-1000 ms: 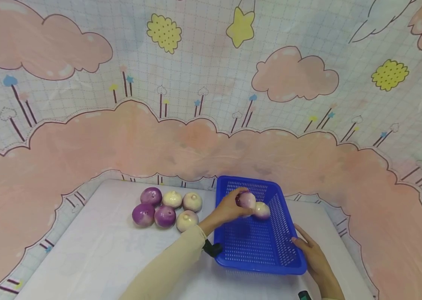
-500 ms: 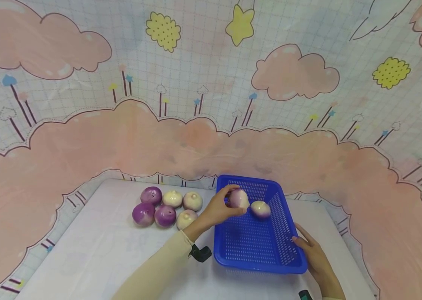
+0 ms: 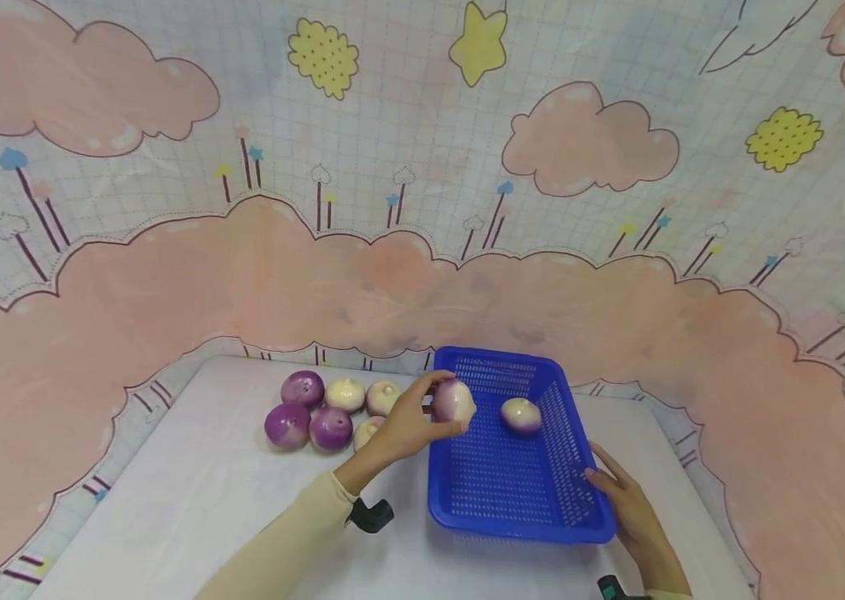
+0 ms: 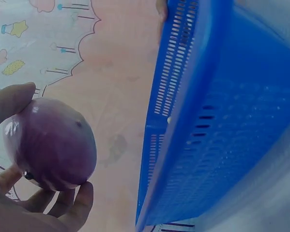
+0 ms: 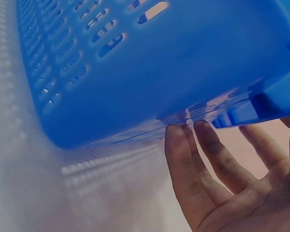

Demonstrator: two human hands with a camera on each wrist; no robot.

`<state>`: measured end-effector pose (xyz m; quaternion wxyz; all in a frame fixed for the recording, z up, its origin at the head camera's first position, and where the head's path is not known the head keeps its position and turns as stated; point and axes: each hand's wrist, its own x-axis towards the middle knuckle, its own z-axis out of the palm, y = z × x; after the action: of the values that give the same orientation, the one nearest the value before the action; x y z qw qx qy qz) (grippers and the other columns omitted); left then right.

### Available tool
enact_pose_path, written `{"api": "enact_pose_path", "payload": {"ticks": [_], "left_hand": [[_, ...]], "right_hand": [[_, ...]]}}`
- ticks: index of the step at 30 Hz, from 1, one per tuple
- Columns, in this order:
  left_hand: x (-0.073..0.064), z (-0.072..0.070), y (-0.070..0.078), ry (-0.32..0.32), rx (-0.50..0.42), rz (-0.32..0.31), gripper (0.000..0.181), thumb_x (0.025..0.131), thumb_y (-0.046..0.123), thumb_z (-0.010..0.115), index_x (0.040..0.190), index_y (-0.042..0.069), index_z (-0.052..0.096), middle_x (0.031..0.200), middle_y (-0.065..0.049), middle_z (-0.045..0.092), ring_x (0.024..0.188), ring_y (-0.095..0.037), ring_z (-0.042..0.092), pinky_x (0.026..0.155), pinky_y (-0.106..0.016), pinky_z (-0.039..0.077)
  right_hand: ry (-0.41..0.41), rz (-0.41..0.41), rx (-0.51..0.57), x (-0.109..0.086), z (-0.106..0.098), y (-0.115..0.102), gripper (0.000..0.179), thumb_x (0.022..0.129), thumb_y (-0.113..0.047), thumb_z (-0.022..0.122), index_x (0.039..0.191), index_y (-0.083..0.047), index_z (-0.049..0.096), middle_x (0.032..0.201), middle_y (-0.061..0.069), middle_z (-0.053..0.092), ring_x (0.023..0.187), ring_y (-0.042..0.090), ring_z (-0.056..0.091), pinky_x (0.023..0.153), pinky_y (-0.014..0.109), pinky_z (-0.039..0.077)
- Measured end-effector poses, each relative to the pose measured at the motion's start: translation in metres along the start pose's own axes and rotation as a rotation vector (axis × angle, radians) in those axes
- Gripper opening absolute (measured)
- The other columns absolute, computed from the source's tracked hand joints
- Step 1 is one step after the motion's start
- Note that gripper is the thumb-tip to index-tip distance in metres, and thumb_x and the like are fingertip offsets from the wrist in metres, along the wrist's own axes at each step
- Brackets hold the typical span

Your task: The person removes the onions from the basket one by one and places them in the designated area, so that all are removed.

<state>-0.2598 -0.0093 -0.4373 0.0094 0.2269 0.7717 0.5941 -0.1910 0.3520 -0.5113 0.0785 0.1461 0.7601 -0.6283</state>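
My left hand (image 3: 411,417) grips a purple-and-white onion (image 3: 454,402) between thumb and fingers, over the left rim of the blue plastic basket (image 3: 520,529). In the left wrist view, the held onion (image 4: 57,145) turns its purple side to the camera, apart from the basket wall (image 4: 222,121). My right hand (image 3: 636,517) holds the basket's right rim, thumb on top. The right wrist view has its fingers (image 5: 183,164) at the outer wall, under the rim. Inside the basket lies one onion (image 3: 521,415), white side up.
Several more onions stand in a cluster left of the basket, among them a purple onion (image 3: 287,427) and a white-topped onion (image 3: 345,394). A white cloth (image 3: 167,500) covers the table. Behind it hangs a patterned curtain (image 3: 362,292) with clouds and stars.
My left hand has moved left with its onion, from beside the other onion inside the basket to over the left rim. The right hand and the basket have stayed in place.
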Motion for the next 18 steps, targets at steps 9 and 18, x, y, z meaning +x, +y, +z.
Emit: {"api": "enact_pose_path", "payload": {"ticks": [9,18], "left_hand": [[-0.02,-0.013,-0.01,0.029,0.057,-0.021,0.076,0.075,0.029,0.085,0.141,0.02,0.048,0.143,-0.005,0.05,0.119,-0.027,0.059,0.096,-0.039,0.055],[-0.046,-0.028,-0.024,0.051,0.094,-0.091,0.076,0.073,0.028,0.086,0.139,0.016,0.05,0.136,-0.011,0.056,0.113,-0.028,0.061,0.092,-0.038,0.056]], "right_hand": [[-0.007,-0.012,0.005,0.002,0.001,0.001,0.069,0.097,-0.04,0.058,0.156,-0.032,0.023,0.158,0.022,0.03,0.14,0.042,0.039,0.108,0.052,0.045],[-0.015,-0.017,0.006,0.002,0.0,0.002,0.069,0.097,-0.041,0.057,0.157,-0.033,0.022,0.16,0.021,0.026,0.143,0.045,0.034,0.111,0.054,0.041]]}}
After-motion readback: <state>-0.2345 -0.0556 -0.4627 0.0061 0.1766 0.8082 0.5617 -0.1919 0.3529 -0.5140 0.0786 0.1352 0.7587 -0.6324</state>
